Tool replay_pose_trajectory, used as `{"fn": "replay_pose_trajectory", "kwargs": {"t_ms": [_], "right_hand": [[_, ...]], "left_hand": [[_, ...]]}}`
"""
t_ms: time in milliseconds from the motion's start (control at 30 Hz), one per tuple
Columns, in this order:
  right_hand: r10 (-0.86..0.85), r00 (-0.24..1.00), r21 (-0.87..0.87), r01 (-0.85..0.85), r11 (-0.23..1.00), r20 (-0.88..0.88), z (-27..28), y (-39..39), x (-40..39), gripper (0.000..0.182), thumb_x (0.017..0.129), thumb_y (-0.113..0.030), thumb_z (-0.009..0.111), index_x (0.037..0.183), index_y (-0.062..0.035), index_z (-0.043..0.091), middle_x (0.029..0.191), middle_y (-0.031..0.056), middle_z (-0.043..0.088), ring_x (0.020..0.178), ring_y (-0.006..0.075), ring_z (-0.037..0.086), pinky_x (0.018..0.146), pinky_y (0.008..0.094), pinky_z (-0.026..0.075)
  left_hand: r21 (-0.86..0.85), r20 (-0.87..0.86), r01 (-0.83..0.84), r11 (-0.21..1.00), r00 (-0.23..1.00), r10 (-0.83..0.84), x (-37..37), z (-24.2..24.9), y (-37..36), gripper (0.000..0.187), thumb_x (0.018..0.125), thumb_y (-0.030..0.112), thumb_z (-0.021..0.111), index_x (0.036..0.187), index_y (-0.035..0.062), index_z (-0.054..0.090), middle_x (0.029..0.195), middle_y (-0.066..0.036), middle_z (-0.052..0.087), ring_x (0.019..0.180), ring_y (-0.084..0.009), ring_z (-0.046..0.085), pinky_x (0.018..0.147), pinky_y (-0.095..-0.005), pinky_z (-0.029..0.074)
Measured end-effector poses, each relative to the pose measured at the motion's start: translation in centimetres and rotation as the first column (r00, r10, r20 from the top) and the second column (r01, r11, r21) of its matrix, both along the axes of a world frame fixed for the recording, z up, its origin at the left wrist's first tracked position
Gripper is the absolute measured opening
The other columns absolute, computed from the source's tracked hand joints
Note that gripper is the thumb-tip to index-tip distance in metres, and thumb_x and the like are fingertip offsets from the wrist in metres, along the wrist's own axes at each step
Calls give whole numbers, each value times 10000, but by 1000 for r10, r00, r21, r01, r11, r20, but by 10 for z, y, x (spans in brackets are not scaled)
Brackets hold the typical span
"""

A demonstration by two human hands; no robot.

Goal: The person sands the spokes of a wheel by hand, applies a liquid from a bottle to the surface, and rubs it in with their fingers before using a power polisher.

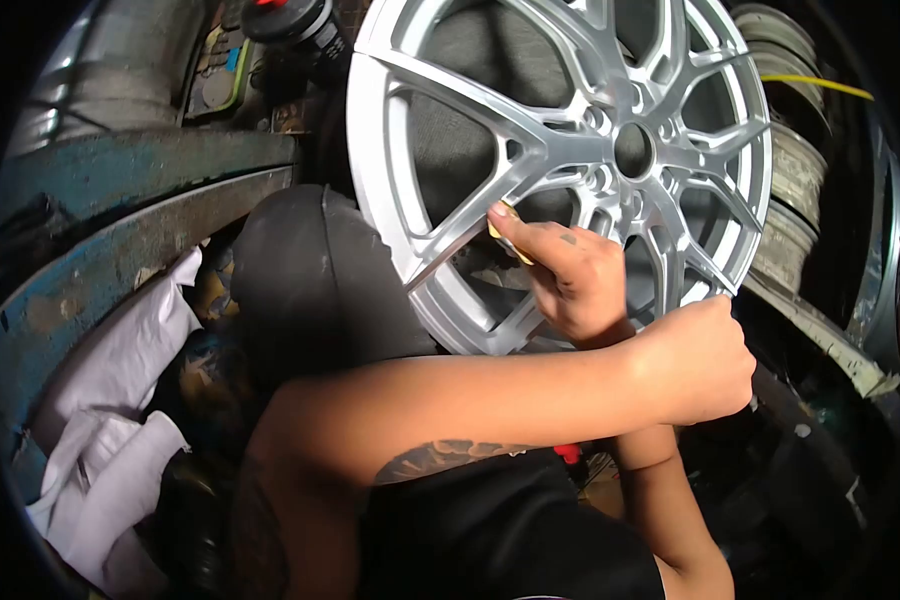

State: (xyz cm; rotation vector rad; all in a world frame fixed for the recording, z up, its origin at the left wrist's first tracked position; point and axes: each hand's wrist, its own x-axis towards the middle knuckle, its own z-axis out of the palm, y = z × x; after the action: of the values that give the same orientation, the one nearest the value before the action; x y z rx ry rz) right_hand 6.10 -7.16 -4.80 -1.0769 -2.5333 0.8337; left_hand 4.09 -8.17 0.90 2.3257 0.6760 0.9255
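A silver multi-spoke wheel rim stands tilted against a knee in black trousers. My right hand is at its lower left spokes, thumb and fingers pinching a small folded yellow-edged piece that touches a spoke. My left arm crosses over the right forearm, and my left hand is closed at the lower right edge of the rim; its fingertips are hidden.
On the left are a blue metal beam and white crumpled cloths. A black bottle is behind the knee. Stacked wheels, a yellow cord and a metal bar are at the right.
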Motion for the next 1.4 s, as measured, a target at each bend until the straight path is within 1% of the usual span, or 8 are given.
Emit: {"fn": "replay_pose_trajectory", "kwargs": {"t_ms": [133, 233, 367, 400, 1000, 1133, 1233, 1400], "right_hand": [[5, 998, 68, 0, 998, -68, -16, 1, 3, 537, 730, 62, 697, 1210, -171, 763, 786, 1, 701, 607, 228, 622, 562, 345, 478], [119, 986, 73, -129, 989, 119, 19, 8, 8, 422, 770, 82, 797, 1157, -87, 784, 761, 84, 720, 604, 214, 637, 584, 304, 499], [-121, 988, 131, 133, 982, -95, 10, 2, -6, 344, 787, 66, 807, 1087, -100, 791, 751, 78, 714, 581, 230, 618, 579, 309, 491], [-28, 999, 135, 21, 991, 45, -2, 4, -3, 307, 788, 63, 809, 1051, -93, 788, 726, 92, 692, 564, 241, 617, 574, 313, 491], [-99, 991, 368, 58, 928, 93, 19, 0, -7, 510, 726, -8, 741, 1214, -157, 744, 719, 13, 593, 510, 220, 569, 485, 360, 460], [-84, 976, 353, 8, 936, 200, 3, -10, -3, 461, 711, -4, 755, 1150, -146, 767, 686, 29, 552, 510, 228, 564, 481, 358, 456], [-144, 989, 349, 140, 927, -13, 9, -2, -8, 467, 767, -10, 746, 1207, -167, 742, 738, 39, 586, 519, 242, 580, 486, 371, 469], [-117, 992, 269, 97, 958, 57, 14, -4, -6, 409, 735, 101, 737, 1099, -84, 774, 675, 82, 617, 535, 249, 606, 493, 358, 471]], "left_hand": [[19, -93, 29, 999, 995, -27, -8, 4, 2, 151, 848, 207, 691, 717, 162, 750, 718, 49, 715, 735, -163, 673, 662, -336, 412], [-15, -85, 43, 999, 995, -44, -7, 3, 3, 147, 843, 207, 695, 716, 162, 753, 716, 46, 716, 736, -165, 677, 649, -337, 412], [-33, -44, 46, 998, 998, -48, -5, 6, 2, 132, 840, 212, 693, 741, 158, 761, 743, 35, 730, 744, -164, 686, 655, -333, 426], [-31, -31, 34, 999, 999, -35, -3, 5, 1, 130, 842, 214, 691, 749, 157, 763, 747, 34, 731, 746, -164, 687, 657, -333, 428], [24, 40, -46, 999, 998, 45, 0, 7, -6, 129, 824, 214, 698, 728, 175, 775, 746, 40, 745, 749, -166, 711, 677, -334, 440], [34, 65, -42, 999, 997, 39, 1, 6, -8, 135, 827, 210, 689, 727, 174, 772, 746, 42, 742, 742, -169, 706, 678, -333, 441], [39, 56, -41, 998, 998, 39, -1, 6, -9, 137, 828, 208, 686, 726, 171, 769, 747, 42, 741, 735, -172, 702, 674, -332, 439], [41, 72, -96, 994, 993, 93, 0, 5, -5, 135, 823, 209, 690, 713, 176, 762, 746, 43, 741, 729, -173, 699, 665, -333, 435]]}}
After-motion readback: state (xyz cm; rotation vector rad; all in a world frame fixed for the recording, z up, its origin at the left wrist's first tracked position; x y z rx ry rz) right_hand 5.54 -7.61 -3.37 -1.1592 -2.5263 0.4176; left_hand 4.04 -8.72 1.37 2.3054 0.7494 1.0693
